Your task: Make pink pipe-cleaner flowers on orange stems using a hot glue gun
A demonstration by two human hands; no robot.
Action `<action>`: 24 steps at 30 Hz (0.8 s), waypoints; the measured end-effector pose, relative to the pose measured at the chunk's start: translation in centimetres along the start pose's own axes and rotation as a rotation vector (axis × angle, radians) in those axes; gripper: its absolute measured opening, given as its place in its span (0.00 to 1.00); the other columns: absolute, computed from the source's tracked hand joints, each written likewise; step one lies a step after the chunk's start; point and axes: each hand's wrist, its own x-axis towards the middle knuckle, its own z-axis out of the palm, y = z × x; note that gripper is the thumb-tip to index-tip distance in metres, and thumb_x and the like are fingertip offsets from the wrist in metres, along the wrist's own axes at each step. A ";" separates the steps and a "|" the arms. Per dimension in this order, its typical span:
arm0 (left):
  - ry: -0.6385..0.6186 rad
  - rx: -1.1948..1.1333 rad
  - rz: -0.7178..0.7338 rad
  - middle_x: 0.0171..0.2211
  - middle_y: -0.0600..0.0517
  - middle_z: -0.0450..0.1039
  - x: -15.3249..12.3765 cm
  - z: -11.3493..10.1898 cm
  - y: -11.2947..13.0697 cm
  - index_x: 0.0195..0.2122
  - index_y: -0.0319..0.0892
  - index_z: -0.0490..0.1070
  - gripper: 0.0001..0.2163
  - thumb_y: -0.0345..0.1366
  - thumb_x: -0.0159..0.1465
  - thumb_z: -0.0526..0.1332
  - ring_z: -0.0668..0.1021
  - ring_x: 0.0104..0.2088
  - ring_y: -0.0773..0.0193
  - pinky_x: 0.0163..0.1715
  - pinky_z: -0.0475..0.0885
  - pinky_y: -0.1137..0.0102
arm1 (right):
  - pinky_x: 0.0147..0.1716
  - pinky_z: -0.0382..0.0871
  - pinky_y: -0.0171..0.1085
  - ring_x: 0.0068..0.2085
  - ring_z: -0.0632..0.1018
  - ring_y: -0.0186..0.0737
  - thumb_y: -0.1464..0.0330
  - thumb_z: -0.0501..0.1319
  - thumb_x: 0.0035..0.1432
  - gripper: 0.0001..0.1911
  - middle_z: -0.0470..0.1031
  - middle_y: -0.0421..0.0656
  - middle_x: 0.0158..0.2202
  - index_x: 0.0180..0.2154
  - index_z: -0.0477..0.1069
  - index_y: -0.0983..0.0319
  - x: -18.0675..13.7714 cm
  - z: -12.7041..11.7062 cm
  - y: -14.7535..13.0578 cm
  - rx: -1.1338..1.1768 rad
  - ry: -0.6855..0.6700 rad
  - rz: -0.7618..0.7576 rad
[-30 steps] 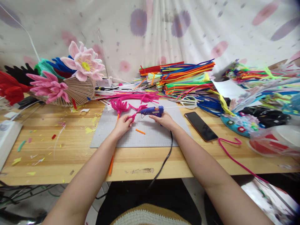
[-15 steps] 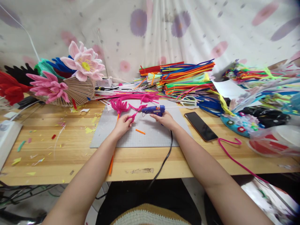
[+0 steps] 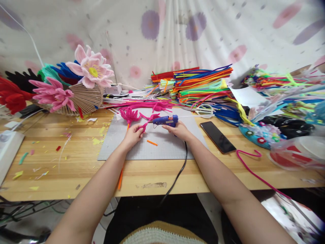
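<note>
At the wooden desk (image 3: 76,169), above a gray mat (image 3: 162,150), the right hand (image 3: 179,130), wrapped around a blue glue gun (image 3: 165,120), has edged slightly leftward since half a second ago. The left hand (image 3: 133,136) pinches a pink fuzzy piece (image 3: 144,127) between the hands, near the gun's tip. Beyond lie bundled pipe cleaners (image 3: 203,81), then a flowered curtain (image 3: 122,20).

Bright, even light, soft shadows, blur and stretch toward edges.

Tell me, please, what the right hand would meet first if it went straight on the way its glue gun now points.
Leading with the blue glue gun, the right hand would probably meet the pink fuzzy piece in the left hand first, though depth there is unclear.
</note>
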 end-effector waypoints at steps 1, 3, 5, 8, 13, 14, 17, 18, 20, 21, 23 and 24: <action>0.000 -0.001 0.001 0.15 0.58 0.62 0.0 0.0 0.0 0.29 0.37 0.66 0.02 0.30 0.57 0.57 0.59 0.12 0.77 0.12 0.52 0.80 | 0.23 0.61 0.32 0.21 0.67 0.32 0.49 0.61 0.42 0.23 0.68 0.39 0.18 0.29 0.72 0.63 0.0 0.0 0.0 -0.007 0.000 0.003; 0.000 0.004 0.002 0.15 0.58 0.62 0.1 0.0 -0.1 0.29 0.37 0.66 0.02 0.30 0.57 0.57 0.59 0.11 0.77 0.12 0.52 0.80 | 0.23 0.61 0.32 0.21 0.67 0.32 0.49 0.61 0.42 0.23 0.68 0.38 0.18 0.30 0.72 0.63 0.0 0.1 0.0 -0.014 0.019 0.011; 0.002 0.013 0.000 0.14 0.58 0.62 0.1 0.0 -0.1 0.29 0.37 0.66 0.02 0.30 0.58 0.56 0.58 0.11 0.77 0.12 0.51 0.80 | 0.23 0.61 0.32 0.21 0.67 0.32 0.49 0.61 0.42 0.23 0.68 0.38 0.18 0.30 0.72 0.63 0.0 0.0 -0.1 -0.009 0.036 0.013; 0.004 0.015 -0.002 0.13 0.59 0.61 0.0 0.0 0.0 0.30 0.37 0.66 0.02 0.30 0.58 0.56 0.58 0.11 0.77 0.12 0.51 0.80 | 0.23 0.60 0.32 0.21 0.66 0.31 0.49 0.61 0.42 0.23 0.67 0.38 0.18 0.29 0.72 0.64 -0.1 -0.1 -0.2 0.012 0.003 0.013; 0.007 0.004 -0.004 0.14 0.59 0.62 -0.1 0.1 0.1 0.30 0.37 0.66 0.02 0.30 0.57 0.56 0.59 0.12 0.77 0.12 0.51 0.80 | 0.23 0.60 0.32 0.21 0.66 0.30 0.49 0.62 0.42 0.23 0.67 0.38 0.18 0.29 0.72 0.64 -0.2 0.0 -0.2 0.029 -0.068 -0.025; 0.008 0.007 -0.004 0.14 0.58 0.62 -0.1 0.1 0.1 0.30 0.37 0.66 0.02 0.30 0.57 0.56 0.59 0.12 0.77 0.12 0.51 0.80 | 0.23 0.60 0.32 0.21 0.66 0.31 0.49 0.62 0.42 0.23 0.67 0.37 0.18 0.29 0.72 0.64 -0.2 0.1 -0.1 0.029 -0.065 -0.032; 0.003 0.023 -0.001 0.13 0.59 0.62 -0.1 0.2 0.2 0.29 0.37 0.65 0.02 0.29 0.58 0.55 0.59 0.11 0.77 0.12 0.51 0.80 | 0.23 0.60 0.32 0.21 0.66 0.31 0.49 0.62 0.42 0.23 0.66 0.37 0.18 0.28 0.71 0.63 -0.2 0.3 -0.2 0.015 -0.038 -0.039; 0.002 0.029 0.002 0.13 0.59 0.61 -0.1 0.2 0.2 0.29 0.37 0.65 0.02 0.29 0.58 0.55 0.59 0.11 0.77 0.12 0.51 0.80 | 0.23 0.60 0.32 0.21 0.66 0.31 0.49 0.62 0.42 0.23 0.66 0.37 0.18 0.28 0.71 0.63 -0.2 0.4 -0.2 0.007 -0.032 -0.043; 0.000 0.041 0.009 0.12 0.59 0.60 -0.2 0.2 0.2 0.29 0.37 0.65 0.03 0.29 0.58 0.55 0.59 0.11 0.77 0.12 0.51 0.80 | 0.23 0.60 0.32 0.21 0.66 0.31 0.50 0.61 0.42 0.22 0.66 0.37 0.18 0.28 0.71 0.63 -0.2 0.4 -0.3 0.001 -0.038 -0.055; 0.001 0.045 0.010 0.12 0.60 0.60 -0.2 0.1 0.2 0.29 0.37 0.65 0.03 0.29 0.58 0.55 0.58 0.11 0.77 0.11 0.51 0.80 | 0.23 0.60 0.32 0.21 0.66 0.31 0.50 0.62 0.42 0.22 0.66 0.37 0.18 0.28 0.71 0.63 -0.2 0.3 -0.4 0.002 -0.049 -0.062; 0.005 0.046 0.006 0.13 0.59 0.61 -0.2 0.1 0.2 0.29 0.37 0.65 0.03 0.29 0.58 0.54 0.58 0.11 0.77 0.11 0.51 0.80 | 0.23 0.60 0.32 0.21 0.65 0.30 0.50 0.62 0.42 0.22 0.66 0.37 0.18 0.28 0.71 0.63 -0.3 0.2 -0.4 0.008 -0.066 -0.066; 0.007 0.043 0.004 0.13 0.59 0.61 -0.2 0.1 0.2 0.29 0.37 0.65 0.03 0.29 0.59 0.54 0.58 0.11 0.77 0.11 0.51 0.80 | 0.23 0.60 0.32 0.21 0.65 0.30 0.50 0.62 0.42 0.22 0.66 0.37 0.18 0.28 0.71 0.63 -0.3 0.1 -0.4 0.008 -0.070 -0.061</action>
